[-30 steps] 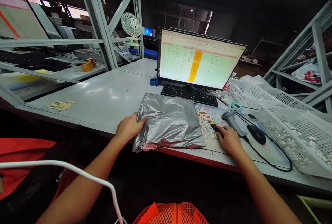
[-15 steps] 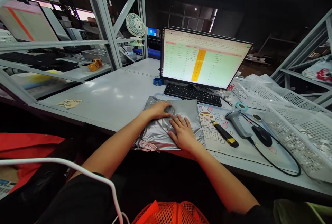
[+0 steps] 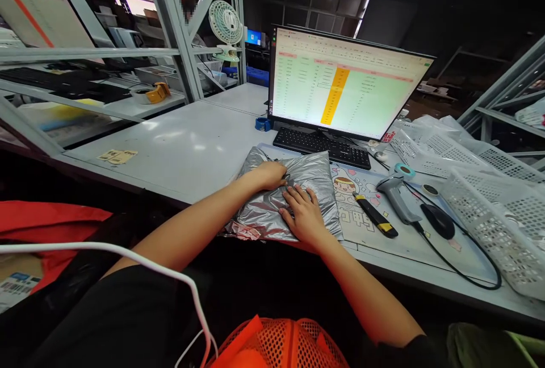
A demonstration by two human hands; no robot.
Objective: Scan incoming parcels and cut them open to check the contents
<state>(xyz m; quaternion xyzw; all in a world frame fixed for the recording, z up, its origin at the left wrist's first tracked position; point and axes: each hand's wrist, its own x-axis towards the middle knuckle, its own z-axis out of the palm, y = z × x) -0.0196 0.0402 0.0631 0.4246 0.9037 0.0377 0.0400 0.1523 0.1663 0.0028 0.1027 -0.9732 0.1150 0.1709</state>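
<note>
A silver-grey plastic mailing bag point(image 3: 313, 178) lies at the table's front edge, its surface wrinkled, with a pinkish patch at its near left corner. My left hand point(image 3: 271, 175) is closed on the bag's film near the middle of its upper face, the fingertips curled and partly hidden. Just right of it, my right hand point(image 3: 304, 214) rests on the bag with its fingers spread. What is inside the bag is hidden.
Behind the bag stand a keyboard point(image 3: 321, 146) and a monitor point(image 3: 306, 84). To the right lie a yellow-black utility knife point(image 3: 374, 216), a barcode scanner point(image 3: 398, 200), a mouse point(image 3: 437, 220) and white plastic baskets point(image 3: 489, 231). A white cable point(image 3: 128, 254) crosses in front at left.
My left hand's fingers have curled in and bunched up the bag's film. My right hand stays spread on the bag. The view has shifted slightly.
</note>
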